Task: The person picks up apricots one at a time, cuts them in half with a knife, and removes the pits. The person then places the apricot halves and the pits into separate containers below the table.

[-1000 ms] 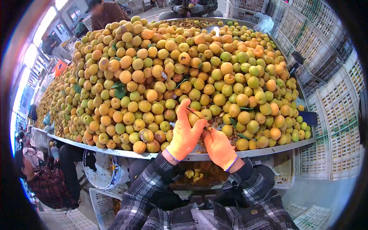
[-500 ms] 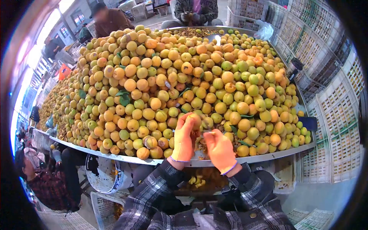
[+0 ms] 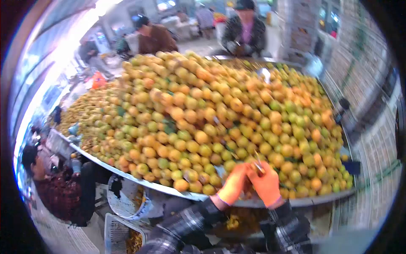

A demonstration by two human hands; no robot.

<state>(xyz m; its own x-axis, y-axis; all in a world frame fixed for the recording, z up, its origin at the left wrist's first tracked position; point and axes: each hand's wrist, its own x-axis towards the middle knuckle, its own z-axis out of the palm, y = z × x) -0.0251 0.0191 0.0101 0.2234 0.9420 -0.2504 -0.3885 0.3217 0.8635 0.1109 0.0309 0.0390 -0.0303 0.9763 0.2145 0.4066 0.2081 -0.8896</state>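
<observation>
My left hand, in an orange glove, is closed at the near edge of a big heap of yellow-orange apricots. An apricot shows only in part between my two hands, and the blur hides most of the grip. Touching the left fingers is my right hand, also gloved in orange. It is closed on a small knife, whose thin blade points up. The heap lies on a metal-edged table, with my wrists over its rim.
White plastic crates are stacked on the right. A stained white bucket and a crate of scraps stand below the table's left side. One person sits at left; two more, including a person in brown, sit across the heap.
The view has swung, so the heap sits lower and more of the far room shows. My hands have come together from slightly apart, and the frame is blurred.
</observation>
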